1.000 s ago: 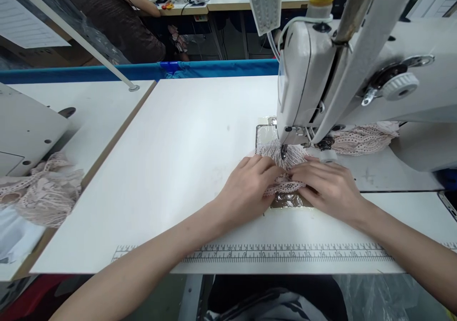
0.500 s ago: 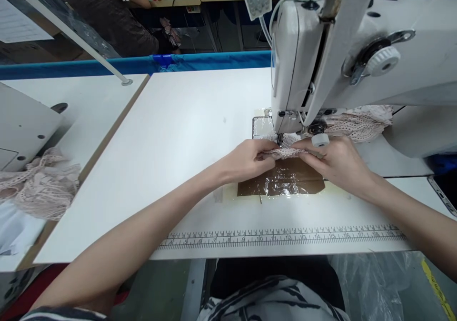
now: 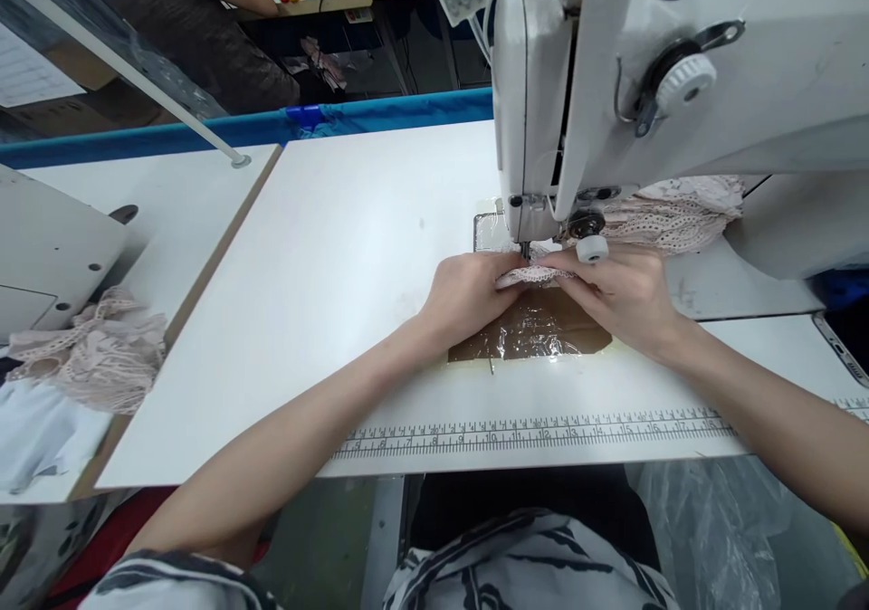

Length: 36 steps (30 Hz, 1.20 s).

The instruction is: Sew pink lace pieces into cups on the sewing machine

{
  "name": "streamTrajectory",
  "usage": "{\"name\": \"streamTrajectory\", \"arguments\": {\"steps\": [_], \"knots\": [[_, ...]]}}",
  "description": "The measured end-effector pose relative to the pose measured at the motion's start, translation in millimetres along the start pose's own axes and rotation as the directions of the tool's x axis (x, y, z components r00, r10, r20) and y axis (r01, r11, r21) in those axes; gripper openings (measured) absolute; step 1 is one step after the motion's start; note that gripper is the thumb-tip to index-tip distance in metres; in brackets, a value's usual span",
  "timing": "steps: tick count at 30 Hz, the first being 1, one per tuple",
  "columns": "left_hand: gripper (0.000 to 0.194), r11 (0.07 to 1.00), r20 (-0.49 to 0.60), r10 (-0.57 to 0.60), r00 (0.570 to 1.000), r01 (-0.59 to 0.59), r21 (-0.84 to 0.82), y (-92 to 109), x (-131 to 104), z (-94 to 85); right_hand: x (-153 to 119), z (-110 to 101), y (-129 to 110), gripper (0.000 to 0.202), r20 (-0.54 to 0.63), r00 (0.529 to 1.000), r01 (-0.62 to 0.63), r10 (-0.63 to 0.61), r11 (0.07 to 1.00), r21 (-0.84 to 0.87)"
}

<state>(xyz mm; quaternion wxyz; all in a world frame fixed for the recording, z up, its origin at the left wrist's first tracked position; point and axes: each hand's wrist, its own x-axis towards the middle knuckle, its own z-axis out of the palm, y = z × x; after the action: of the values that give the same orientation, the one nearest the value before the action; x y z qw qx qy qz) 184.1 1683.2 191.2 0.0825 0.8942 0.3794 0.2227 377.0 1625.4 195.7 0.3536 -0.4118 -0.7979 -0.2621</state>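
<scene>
Between my hands a strip of pale pink lace (image 3: 536, 274) lies at the needle of a white sewing machine (image 3: 536, 112). My left hand (image 3: 472, 291) pinches the strip's left end, thumb toward me, fingertips close to the presser foot (image 3: 525, 250). On the other side my right hand (image 3: 621, 291) grips the lace's right end, just below the machine's small white knob (image 3: 592, 248). Part of the lace is hidden by my fingers and the machine head. Under my hands is a brown, shiny taped patch (image 3: 536, 325) on the white table.
Gathered pink lace (image 3: 672, 216) lies behind the needle, under the machine arm. More lace (image 3: 115, 352) is heaped at the left beside another machine (image 3: 54, 248). A printed ruler (image 3: 529, 433) runs along the front edge. A phone (image 3: 842, 343) lies far right; another person (image 3: 190, 31) is beyond the table.
The view has shifted slightly, so the machine appears farther left and higher. My left hand has turned a little, its knuckles now nearer the needle. Both hands still hold the lace.
</scene>
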Motion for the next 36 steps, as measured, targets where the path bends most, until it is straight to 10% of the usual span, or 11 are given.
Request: {"name": "streamTrajectory", "arguments": {"steps": [13,18,27,36], "knots": [[0.017,0.918,0.102,-0.013,0.995,0.052,-0.394,6.7,-7.6,-13.1,-4.6,2.8,-4.0,0.022,0.202,0.959,-0.230,0.198,0.961,0.153],[0.020,0.857,0.249,0.176,0.952,-0.023,-0.515,-1.0,-7.8,-23.0,-8.7,-1.9,-4.6,0.019,0.291,0.939,-0.259,0.186,0.937,0.234],[0.020,0.826,0.003,0.504,0.864,-0.483,0.291,6.5,-42.0,-6.5,-9.7,-15.8,-12.8,0.020,0.369,0.924,0.002,-0.105,0.963,0.270],[0.035,0.812,0.062,0.512,0.857,-0.505,0.293,2.1,-54.5,-3.7,-8.3,-13.7,-16.1,0.020,0.354,0.926,0.035,-0.129,0.965,0.259]]}}
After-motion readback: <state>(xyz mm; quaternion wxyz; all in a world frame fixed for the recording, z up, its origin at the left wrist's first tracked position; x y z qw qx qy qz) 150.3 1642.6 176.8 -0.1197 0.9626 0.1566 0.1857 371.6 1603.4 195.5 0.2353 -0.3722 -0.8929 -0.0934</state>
